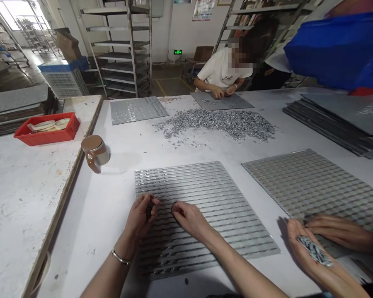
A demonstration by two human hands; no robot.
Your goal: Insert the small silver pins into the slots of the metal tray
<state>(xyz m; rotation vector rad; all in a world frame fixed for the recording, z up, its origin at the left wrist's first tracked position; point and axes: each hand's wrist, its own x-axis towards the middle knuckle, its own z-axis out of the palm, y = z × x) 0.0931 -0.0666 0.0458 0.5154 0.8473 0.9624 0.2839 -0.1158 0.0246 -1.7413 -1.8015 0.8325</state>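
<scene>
A ridged grey sheet [211, 198] with rows of small oval metal-looking pieces lies on the white table. Over its left part, my left hand [145, 209] is curled around several small dark oval pieces [149, 209]. My right hand [188, 217] is close beside it, thumb and fingers pinched together low over the rows. Something small and dark shows at those fingertips, too small to make out fully. A bracelet is on my left wrist.
Loose oval pieces form a pile [224, 122] beyond the sheet. A brown-lidded mug [96, 151] and red bin [48, 129] stand left. Right are a co-worker's hands [317, 248] with pieces, another sheet [317, 182] and stacked boards [338, 124]. Another person works opposite.
</scene>
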